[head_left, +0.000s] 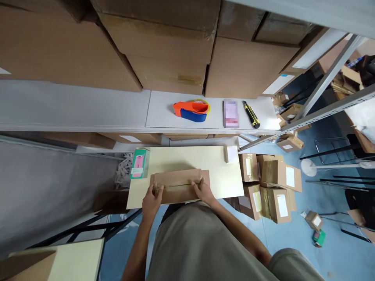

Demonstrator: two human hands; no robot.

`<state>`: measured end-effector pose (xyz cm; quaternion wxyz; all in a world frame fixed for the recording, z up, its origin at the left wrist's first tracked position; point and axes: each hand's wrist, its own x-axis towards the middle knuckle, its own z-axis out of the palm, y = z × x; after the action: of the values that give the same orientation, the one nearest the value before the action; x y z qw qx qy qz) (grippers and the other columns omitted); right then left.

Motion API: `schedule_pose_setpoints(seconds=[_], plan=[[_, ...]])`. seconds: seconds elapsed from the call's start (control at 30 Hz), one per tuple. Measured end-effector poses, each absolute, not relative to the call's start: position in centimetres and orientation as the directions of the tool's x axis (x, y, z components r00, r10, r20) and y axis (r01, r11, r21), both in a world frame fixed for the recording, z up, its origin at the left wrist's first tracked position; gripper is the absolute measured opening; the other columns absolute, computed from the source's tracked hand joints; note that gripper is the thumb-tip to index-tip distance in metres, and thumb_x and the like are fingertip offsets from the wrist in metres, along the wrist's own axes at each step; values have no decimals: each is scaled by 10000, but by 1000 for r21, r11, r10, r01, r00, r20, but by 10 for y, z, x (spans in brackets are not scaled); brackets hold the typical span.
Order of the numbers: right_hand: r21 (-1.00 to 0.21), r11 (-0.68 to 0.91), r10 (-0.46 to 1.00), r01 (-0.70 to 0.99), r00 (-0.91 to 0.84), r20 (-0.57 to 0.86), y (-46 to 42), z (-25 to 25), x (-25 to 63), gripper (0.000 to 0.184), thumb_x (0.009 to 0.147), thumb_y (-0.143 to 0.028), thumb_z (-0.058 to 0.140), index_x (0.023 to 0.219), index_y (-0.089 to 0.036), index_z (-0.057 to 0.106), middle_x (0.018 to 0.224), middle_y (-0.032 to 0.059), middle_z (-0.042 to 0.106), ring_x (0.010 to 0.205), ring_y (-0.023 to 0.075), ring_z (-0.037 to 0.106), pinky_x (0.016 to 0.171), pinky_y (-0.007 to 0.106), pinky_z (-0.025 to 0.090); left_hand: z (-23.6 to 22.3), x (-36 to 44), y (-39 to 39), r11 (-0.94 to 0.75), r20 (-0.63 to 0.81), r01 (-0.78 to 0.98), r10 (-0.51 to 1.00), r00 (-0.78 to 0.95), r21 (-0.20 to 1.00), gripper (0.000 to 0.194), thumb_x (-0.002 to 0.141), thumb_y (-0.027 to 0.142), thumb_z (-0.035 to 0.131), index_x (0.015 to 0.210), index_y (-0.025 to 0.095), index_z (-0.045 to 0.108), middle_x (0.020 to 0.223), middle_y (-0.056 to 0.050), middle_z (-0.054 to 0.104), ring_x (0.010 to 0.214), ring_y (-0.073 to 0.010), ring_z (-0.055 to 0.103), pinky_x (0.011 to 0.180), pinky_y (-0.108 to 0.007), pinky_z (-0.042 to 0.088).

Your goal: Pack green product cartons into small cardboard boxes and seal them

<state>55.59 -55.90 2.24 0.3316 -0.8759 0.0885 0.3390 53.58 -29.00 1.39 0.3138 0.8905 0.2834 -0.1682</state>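
A brown cardboard box (181, 193) lies on the pale yellow table (181, 157) right in front of me, with a seam running across its top between two flaps. My left hand (152, 201) pinches its left end, where crumpled clear tape shows. At the right end, my right hand (203, 191) has thumb and fingers closed on the cardboard near the seam. Part of the fingers of both hands is hidden by the box. A green box with a pink picture (140, 164) stands at the table's left edge, and a small white box (231, 154) sits at the back right.
On the grey shelf (117, 107) lie an orange and blue tape dispenser (191, 111), a phone-like flat object (231, 113) and a yellow-black box cutter (251, 114). Large cartons (170, 74) fill its back. Taped parcels (275, 187) are piled on the right. A metal post (331, 111) stands beyond.
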Motion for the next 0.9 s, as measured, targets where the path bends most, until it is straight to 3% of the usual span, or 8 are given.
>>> schedule_pose_setpoints(seconds=[0.13,0.23,0.33,0.43,0.57,0.67,0.77,0.9], plan=[[-418,-805,-23,-420,726,-687,-550,8,557,913,1122,-662,556,1739,-19,358,1419,311,774,1370,449,753,1137,492,578,17,543,-317,-735,-427,586,434,793,341,1012,885,741,709,1614,63,522,1548,-353,664,1437,-541,661,1158,-613,553],[-421,-818,5,-392,726,-687,-561,2,558,787,1176,-584,464,1775,-89,347,1424,270,785,1365,415,761,1139,459,560,12,552,-305,-728,-493,613,429,757,307,748,895,716,694,1389,153,702,1308,-264,804,1299,-499,743,1062,-544,585],[-495,-779,68,-386,732,-678,-575,2,554,608,1215,-491,343,1722,-181,472,1421,198,805,1364,357,767,1126,401,553,6,551,-274,-628,-535,600,323,781,496,466,952,635,612,1139,240,772,1154,-101,862,1241,-376,770,1016,-408,588],[-619,-691,150,-373,763,-628,-588,19,549,563,1211,-469,313,1668,-224,533,1432,159,807,1311,317,783,1082,368,573,11,545,-254,-477,-491,536,228,841,697,474,909,645,647,1037,210,785,1044,-42,858,1176,-325,774,989,-342,596],[-779,-580,184,-239,893,-411,-612,55,545,584,1158,-532,421,1603,-208,616,1575,179,708,1398,315,711,1142,417,591,29,539,-255,-251,-398,445,217,891,860,643,813,690,801,1182,164,823,1220,-87,858,1236,-344,766,1109,-425,607],[-765,-613,95,-196,943,-318,-633,66,543,526,1088,-496,560,1490,-202,727,1645,201,625,1428,343,676,1176,478,604,30,536,-267,-113,-407,442,241,881,890,765,725,653,910,1273,127,821,1343,-144,831,1275,-365,763,1167,-497,605],[-764,-601,66,-235,938,-340,-646,47,537,493,1077,-405,526,1474,-214,748,1600,186,652,1323,313,726,1121,472,650,11,532,-278,-76,-429,457,241,871,886,730,736,577,897,1301,121,812,1383,-165,817,1319,-380,753,1203,-531,589],[-809,-478,146,-342,877,-457,-653,-9,525,545,1052,-381,466,1481,-187,740,1551,163,702,1228,267,764,1050,450,696,-30,524,-287,-92,-523,556,245,816,826,557,770,358,796,1276,123,784,1363,-178,817,1281,-349,773,1164,-516,609]])
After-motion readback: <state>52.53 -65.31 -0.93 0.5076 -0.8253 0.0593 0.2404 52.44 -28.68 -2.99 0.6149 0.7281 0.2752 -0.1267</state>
